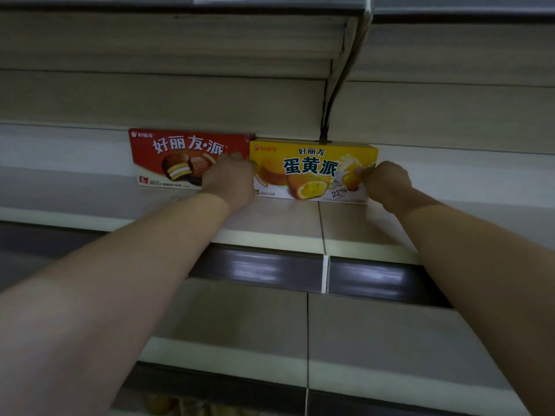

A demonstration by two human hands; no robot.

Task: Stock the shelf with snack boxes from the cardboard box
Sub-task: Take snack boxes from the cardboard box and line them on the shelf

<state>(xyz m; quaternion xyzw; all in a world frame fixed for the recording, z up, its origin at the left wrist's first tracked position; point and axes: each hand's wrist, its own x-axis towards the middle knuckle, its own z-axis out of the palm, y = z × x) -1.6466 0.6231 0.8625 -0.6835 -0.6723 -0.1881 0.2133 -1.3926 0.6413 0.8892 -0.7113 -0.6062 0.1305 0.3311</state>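
The pale wood-grain shelf (270,223) carries two upright boxes at its back, long axes left-right, fronts facing outward. The yellow cardboard snack box (312,172) touches the red cardboard snack box (168,157). The left hand (229,183) and right hand (389,183) grip the yellow box's ends, fingers curled.

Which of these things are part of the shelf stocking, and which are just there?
Part of the job:
- yellow box, held at both ends by the left hand and right hand
- red box, standing beside it
- shelf under both

Just there:
- black cable behind
- lower shelf
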